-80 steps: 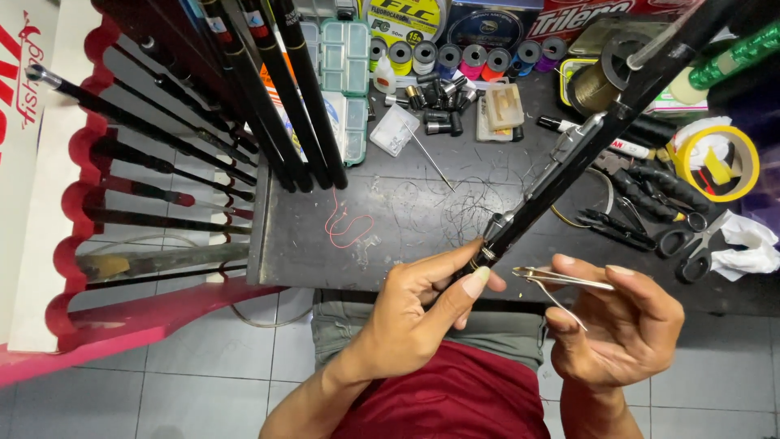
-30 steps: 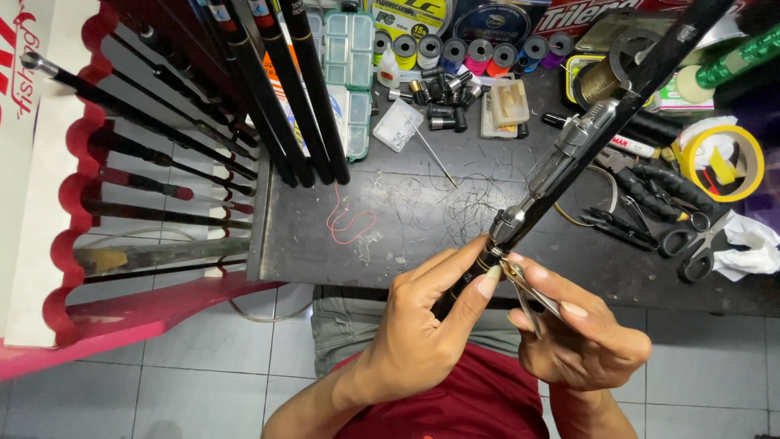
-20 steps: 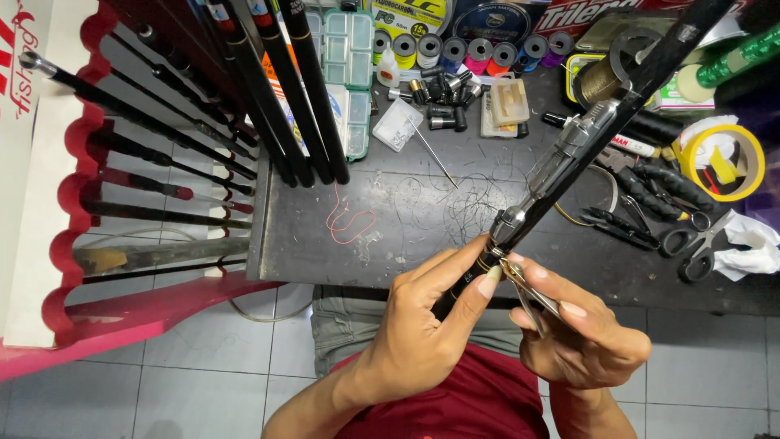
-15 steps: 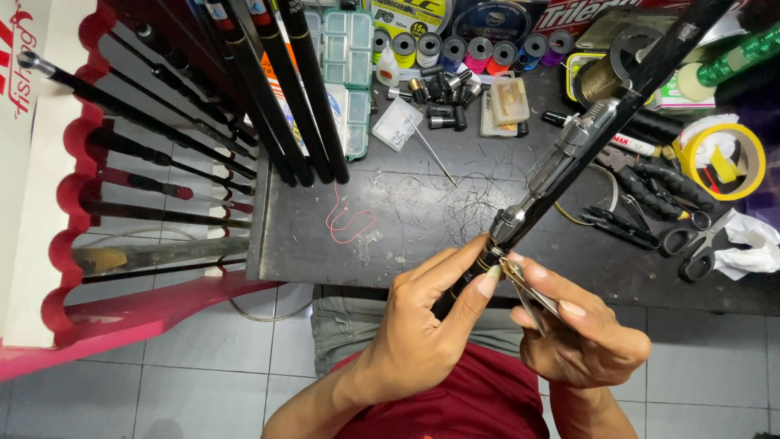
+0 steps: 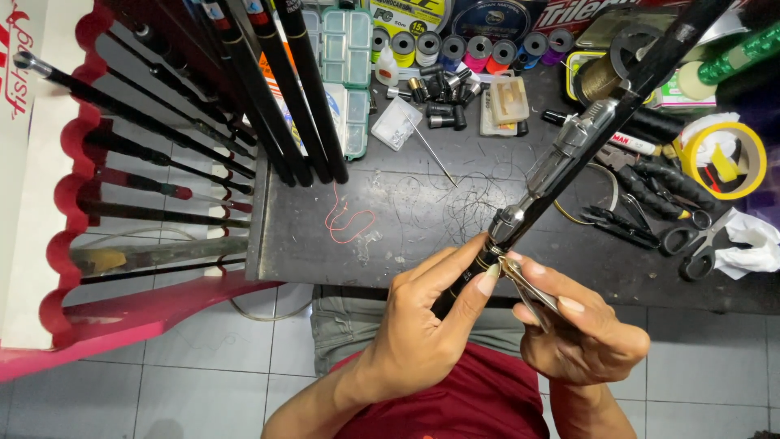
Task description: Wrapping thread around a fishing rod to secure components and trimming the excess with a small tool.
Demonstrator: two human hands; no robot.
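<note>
The right hand (image 5: 581,337), which a few seconds ago held the small metal tool (image 5: 528,289) clear, now pinches it against the fishing rod (image 5: 561,167) butt, gripped over the table (image 5: 406,236) edge by the left hand (image 5: 431,333), so work there is underway.

Black and silver against red

The fishing rod (image 5: 569,154) was black with a silver reel seat; the rack (image 5: 73,171) was red with a scalloped edge; a loop of red thread (image 5: 349,223) lay on the dark grey bench (image 5: 325,252); the tape roll (image 5: 723,158) was yellow.
</note>
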